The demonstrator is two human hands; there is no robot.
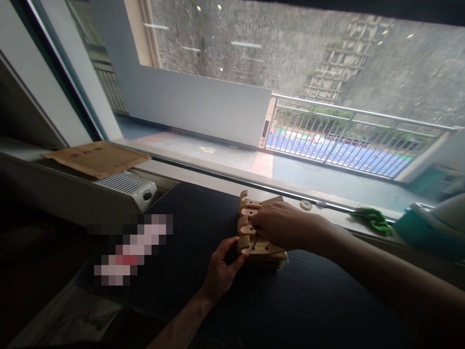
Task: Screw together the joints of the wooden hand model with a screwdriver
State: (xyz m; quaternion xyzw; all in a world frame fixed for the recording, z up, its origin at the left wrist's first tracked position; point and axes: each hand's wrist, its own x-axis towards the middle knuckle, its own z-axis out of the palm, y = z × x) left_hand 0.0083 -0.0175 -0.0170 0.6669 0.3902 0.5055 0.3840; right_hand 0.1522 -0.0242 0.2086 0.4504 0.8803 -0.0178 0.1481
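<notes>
A light wooden assembly (254,228) made of several rounded pieces lies on a dark table (298,300) near the window. My left hand (221,266) grips its near left end, fingers curled against a rounded piece. My right hand (285,225) rests on top of the assembly with fingers pinched round a small dark tool (255,241), whose tip points down into the wood. Most of that tool is hidden inside the hand.
A flat cardboard envelope (96,157) lies on a white radiator (127,186) at the left. A green cloth (374,220) and a teal object (425,228) sit on the sill at right. A small round item (305,205) lies by the window frame. A pixelated patch (131,249) covers part of the table.
</notes>
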